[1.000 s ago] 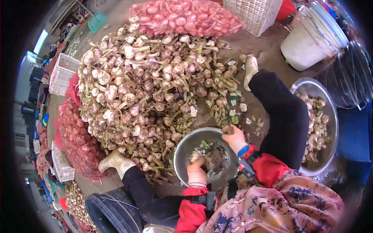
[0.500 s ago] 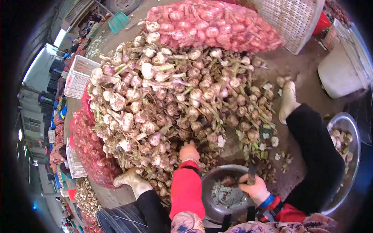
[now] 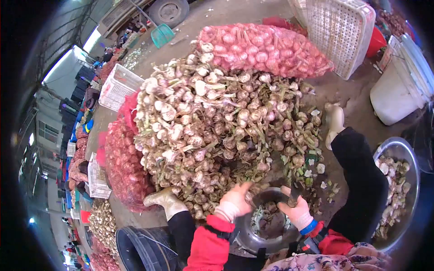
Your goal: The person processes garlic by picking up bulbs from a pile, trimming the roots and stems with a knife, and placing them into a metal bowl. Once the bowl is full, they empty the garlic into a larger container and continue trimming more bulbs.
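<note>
the left hand (image 3: 236,202) pinches a garlic bulb (image 3: 250,196), we judge light, firm, papery-slick, best held round its middle; the right hand (image 3: 296,213) grips a knife (image 3: 294,196)

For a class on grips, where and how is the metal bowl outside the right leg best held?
Grip the metal bowl by its far rim, probably from above: that edge is bare, whereas the right leg covers its left side and garlic fills the middle.

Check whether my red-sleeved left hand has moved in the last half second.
Yes: your left hand has drawn back from the whitish-brown garlic heap, closer to the round silver metal basin.
</note>
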`<action>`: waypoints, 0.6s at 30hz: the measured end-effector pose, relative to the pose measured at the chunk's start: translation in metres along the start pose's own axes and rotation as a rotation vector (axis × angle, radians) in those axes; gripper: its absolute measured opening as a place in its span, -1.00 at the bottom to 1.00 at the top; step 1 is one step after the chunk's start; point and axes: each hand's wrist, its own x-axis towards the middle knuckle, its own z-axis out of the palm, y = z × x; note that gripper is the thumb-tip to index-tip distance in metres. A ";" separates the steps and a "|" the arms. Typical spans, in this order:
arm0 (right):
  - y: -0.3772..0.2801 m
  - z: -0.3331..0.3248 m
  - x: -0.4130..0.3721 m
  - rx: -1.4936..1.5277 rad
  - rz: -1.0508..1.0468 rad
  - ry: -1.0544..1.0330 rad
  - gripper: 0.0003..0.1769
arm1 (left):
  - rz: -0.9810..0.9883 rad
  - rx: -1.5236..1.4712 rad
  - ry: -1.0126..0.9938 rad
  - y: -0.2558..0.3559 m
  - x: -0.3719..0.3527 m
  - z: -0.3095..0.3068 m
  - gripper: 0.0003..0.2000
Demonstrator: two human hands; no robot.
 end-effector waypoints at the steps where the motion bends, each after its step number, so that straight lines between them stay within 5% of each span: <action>1: -0.005 0.001 -0.003 -0.091 -0.095 -0.078 -0.52 | 0.008 -0.023 0.015 0.021 -0.022 -0.012 -0.37; 3: -0.011 0.003 -0.016 -0.176 -0.166 -0.227 -0.53 | 0.115 -0.191 0.173 0.047 -0.052 -0.014 -0.33; 4: -0.017 0.005 -0.024 -0.130 0.105 -0.254 -0.54 | 0.216 -0.336 0.315 0.055 -0.064 -0.005 -0.31; 6: 0.002 0.006 -0.033 -0.033 0.038 -0.312 -0.54 | 0.289 -1.223 0.422 0.070 -0.075 0.026 -0.35; 8: -0.035 0.018 -0.052 -0.064 0.377 -0.368 -0.54 | 0.260 -1.337 0.476 0.081 -0.082 0.045 -0.27; 10: -0.028 0.025 -0.059 -0.089 0.156 -0.319 -0.51 | 0.162 -1.304 0.582 0.082 -0.085 0.080 -0.19; 12: 0.046 0.016 -0.034 0.387 0.095 -0.469 -0.48 | 0.156 -1.147 0.645 0.087 -0.093 0.083 -0.17; 14: -0.023 0.013 -0.062 -0.426 -0.024 -0.546 -0.51 | 0.008 -1.366 0.467 0.087 -0.108 0.069 -0.16; 16: -0.029 0.011 -0.068 -0.780 -0.333 -0.543 -0.55 | -0.049 -1.362 0.406 0.061 -0.119 0.079 -0.17; 17: -0.033 0.009 -0.073 -0.729 -0.402 -0.527 -0.63 | 0.225 -0.819 0.502 0.014 -0.107 0.115 -0.16; 18: -0.039 0.008 -0.074 -0.724 -0.393 -0.526 -0.63 | 0.285 -0.614 0.496 0.016 -0.115 0.113 -0.12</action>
